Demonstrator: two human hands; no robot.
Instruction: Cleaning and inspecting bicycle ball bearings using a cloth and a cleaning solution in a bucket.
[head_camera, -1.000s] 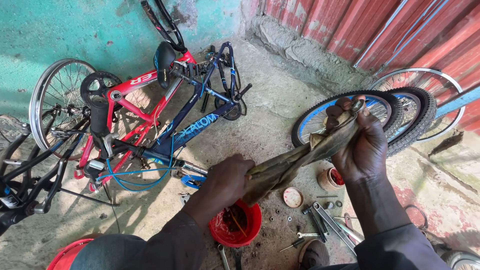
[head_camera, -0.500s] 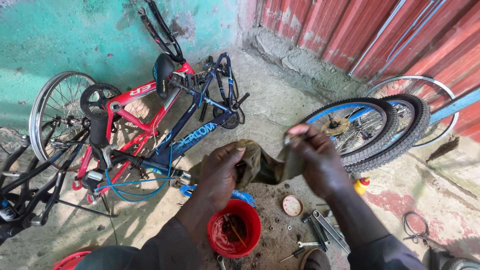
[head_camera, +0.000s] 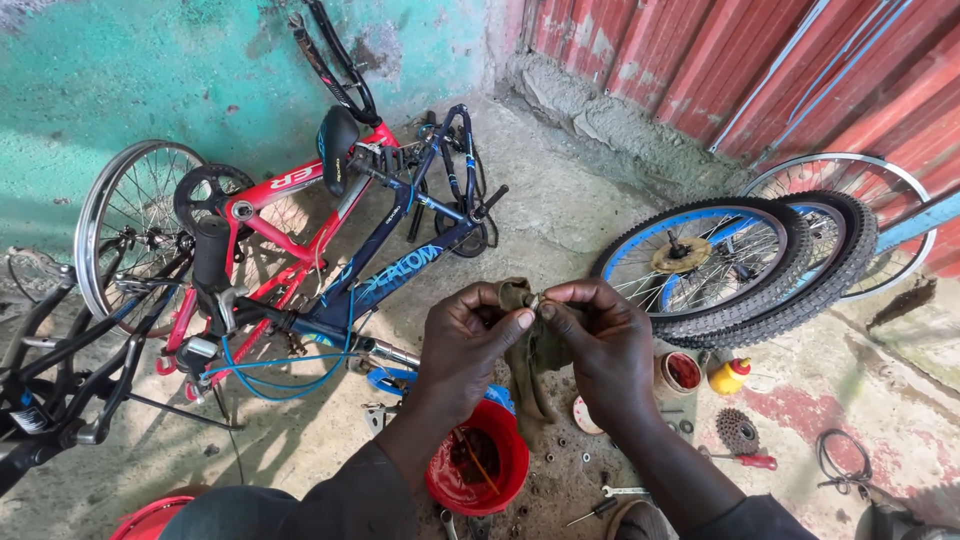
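Both hands meet at the centre of the view, the left hand (head_camera: 468, 335) and right hand (head_camera: 600, 340) closed on a grimy olive rag (head_camera: 532, 352), fingertips pinching a tiny pale part I cannot identify. The rag hangs just above a red bowl (head_camera: 478, 470) on the ground. A firm pinch held over the bowl seems wise, so a dropped piece lands there, not in the dirt.
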